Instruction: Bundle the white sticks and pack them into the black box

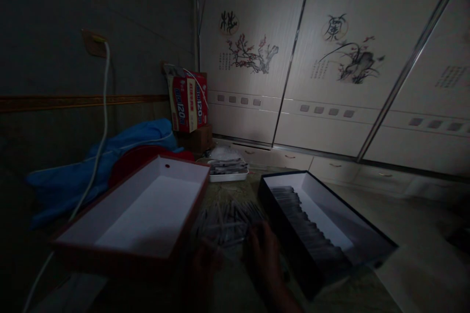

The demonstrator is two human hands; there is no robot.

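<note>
The scene is very dim. My right hand (pixel 265 253) rests on the table at the near edge of a loose pile of thin pale sticks (pixel 227 222), its fingers touching them. My left hand (pixel 205 261) is a dark shape just left of it, beside the same pile; its fingers are hard to make out. To the left lies an empty red box (pixel 66 244) with a white inside. On the right is a black box (pixel 330 195) with a row of the sticks packed along its left wall.
A white cable (pixel 105 107) hangs from a wall socket down past the red box. Blue cloth (pixel 110 156) lies at the back left, a red carton (pixel 188 100) stands behind, and a white tray of papers (pixel 227 168) sits beyond the pile. Painted cupboard doors (pixel 330 58) fill the background.
</note>
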